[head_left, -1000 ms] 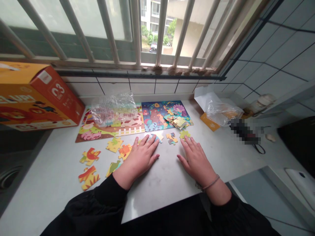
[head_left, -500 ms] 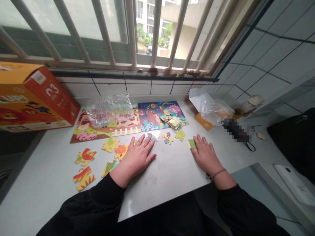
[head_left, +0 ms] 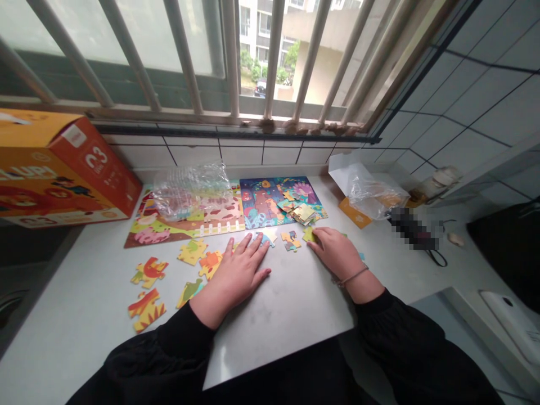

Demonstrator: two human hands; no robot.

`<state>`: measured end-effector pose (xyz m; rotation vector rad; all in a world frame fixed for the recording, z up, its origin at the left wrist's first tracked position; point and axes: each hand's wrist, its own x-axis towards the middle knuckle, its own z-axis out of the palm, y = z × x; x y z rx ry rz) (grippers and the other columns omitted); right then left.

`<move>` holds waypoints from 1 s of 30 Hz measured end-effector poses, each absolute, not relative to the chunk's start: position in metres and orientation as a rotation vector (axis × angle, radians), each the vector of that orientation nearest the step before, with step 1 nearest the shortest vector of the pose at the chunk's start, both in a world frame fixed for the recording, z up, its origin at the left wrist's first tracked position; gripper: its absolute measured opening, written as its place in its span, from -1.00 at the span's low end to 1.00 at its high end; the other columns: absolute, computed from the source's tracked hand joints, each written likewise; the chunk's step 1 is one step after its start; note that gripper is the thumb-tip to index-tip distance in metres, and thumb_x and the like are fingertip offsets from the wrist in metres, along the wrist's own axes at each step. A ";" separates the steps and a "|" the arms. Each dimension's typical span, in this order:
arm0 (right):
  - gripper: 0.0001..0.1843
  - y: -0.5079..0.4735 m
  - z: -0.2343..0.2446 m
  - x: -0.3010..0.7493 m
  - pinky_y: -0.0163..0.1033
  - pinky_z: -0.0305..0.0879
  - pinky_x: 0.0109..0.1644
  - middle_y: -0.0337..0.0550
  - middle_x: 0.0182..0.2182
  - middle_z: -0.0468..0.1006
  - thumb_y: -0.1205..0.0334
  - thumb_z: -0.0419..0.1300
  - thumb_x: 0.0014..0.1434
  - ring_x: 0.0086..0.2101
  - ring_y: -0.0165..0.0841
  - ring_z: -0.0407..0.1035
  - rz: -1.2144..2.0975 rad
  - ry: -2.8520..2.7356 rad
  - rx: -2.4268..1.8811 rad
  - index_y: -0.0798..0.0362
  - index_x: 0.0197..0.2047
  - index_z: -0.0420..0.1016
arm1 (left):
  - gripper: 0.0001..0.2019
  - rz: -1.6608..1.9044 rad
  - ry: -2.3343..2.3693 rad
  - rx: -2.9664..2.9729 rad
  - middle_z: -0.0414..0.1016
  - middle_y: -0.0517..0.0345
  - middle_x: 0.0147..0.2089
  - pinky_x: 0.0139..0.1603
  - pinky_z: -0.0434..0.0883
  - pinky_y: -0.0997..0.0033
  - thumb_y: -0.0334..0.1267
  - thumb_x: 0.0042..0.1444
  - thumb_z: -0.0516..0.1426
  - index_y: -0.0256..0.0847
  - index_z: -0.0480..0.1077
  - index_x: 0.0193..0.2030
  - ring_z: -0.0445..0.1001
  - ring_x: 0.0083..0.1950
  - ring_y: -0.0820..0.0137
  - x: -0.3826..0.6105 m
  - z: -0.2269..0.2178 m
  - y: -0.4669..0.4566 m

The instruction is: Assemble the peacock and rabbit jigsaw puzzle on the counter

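Note:
My left hand (head_left: 238, 273) lies flat on the counter, fingers spread, its fingertips beside a light-blue puzzle piece (head_left: 269, 238) and partly covering pieces near it. My right hand (head_left: 340, 253) has its thumb and forefinger closed on the edge of a yellow-green puzzle piece (head_left: 308, 233); its other fingers are curled. Between the hands sits a yellow-and-grey puzzle piece (head_left: 291, 241). To the left are an orange piece (head_left: 210, 264), a yellow piece (head_left: 192, 251), a green piece (head_left: 189, 291), a red-and-yellow piece (head_left: 149, 272) and a striped piece (head_left: 146, 310).
Behind the pieces lie a farm picture board (head_left: 185, 228) under clear plastic wrapping (head_left: 189, 188) and a blue picture board (head_left: 261, 205) bearing a stack of pieces (head_left: 303, 213). An orange box (head_left: 97, 169) stands left; an opened small box (head_left: 354, 211) and a blurred dark object (head_left: 411, 228) are right.
My right hand has moved left from the green-and-white piece to the yellow-green piece, and its fingers have curled in. My left hand stays flat. The view has shifted slightly.

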<state>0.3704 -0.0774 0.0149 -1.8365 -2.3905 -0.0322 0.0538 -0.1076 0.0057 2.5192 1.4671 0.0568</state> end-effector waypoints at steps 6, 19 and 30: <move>-0.71 -0.079 0.020 0.383 -0.18 0.46 -0.07 0.03 -0.10 0.76 0.11 0.11 0.55 -0.17 -0.16 0.63 -0.098 -2.464 -1.751 0.02 0.02 0.65 | -0.34 0.049 1.470 2.505 -0.02 0.01 0.76 0.67 -0.03 -0.56 0.05 0.56 0.08 0.01 0.13 0.70 -0.02 0.75 -0.16 0.055 0.009 -0.108; -0.60 -0.039 0.016 0.392 0.03 0.49 0.24 0.20 0.04 0.69 0.12 0.11 0.51 0.04 -0.02 0.57 -0.116 -2.104 -1.738 0.18 0.14 0.67 | -0.34 0.049 1.464 2.511 -0.02 0.00 0.76 0.66 -0.04 -0.59 0.03 0.56 0.07 -0.04 0.13 0.70 -0.02 0.75 -0.14 0.054 0.010 -0.108; -0.77 -0.008 0.031 0.365 -0.13 0.43 0.05 0.02 -0.08 0.74 0.07 0.30 0.50 -0.04 -0.11 0.57 -0.084 -2.386 -1.704 0.01 -0.11 0.70 | -0.34 0.100 1.457 2.525 0.02 -0.03 0.75 0.67 -0.04 -0.57 0.05 0.56 0.08 0.01 0.13 0.70 0.00 0.74 -0.15 0.053 0.008 -0.109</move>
